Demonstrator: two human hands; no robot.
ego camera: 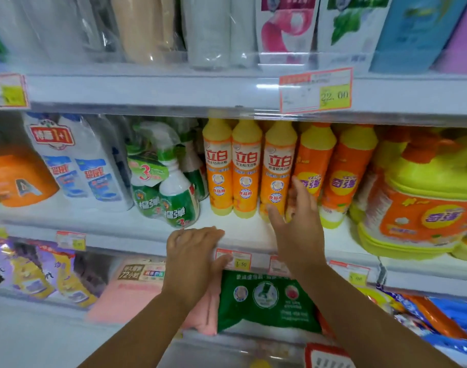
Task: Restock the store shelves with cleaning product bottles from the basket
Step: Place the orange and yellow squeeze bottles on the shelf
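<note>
Bottles (232, 168) of orange dish liquid with yellow caps stand in a tight front row on the middle shelf (240, 232), and the third bottle (277, 166) is the one being handled. The right hand (301, 229) is spread wide against it, thumb low at its base and fingers reaching up its right side, touching rather than wrapping it. The left hand (192, 251) grips the shelf's front edge, fingers lying over the top and thumb tucked beneath, just beside a price tag (233, 258). What looks like a corner of the basket (328, 357) shows at the bottom edge. The main risk is tipping: these are tall, narrow bottles, and a push high on the body could rock the third bottle into its neighbours or the darker bottles (314, 160) touching it on the right, toppling them backward. Drawing the hand away carelessly could also drag the bottle forward off the shelf. The spray bottles (174, 187) to the left lean already, so a knock travelling along the row might unsettle them.
</note>
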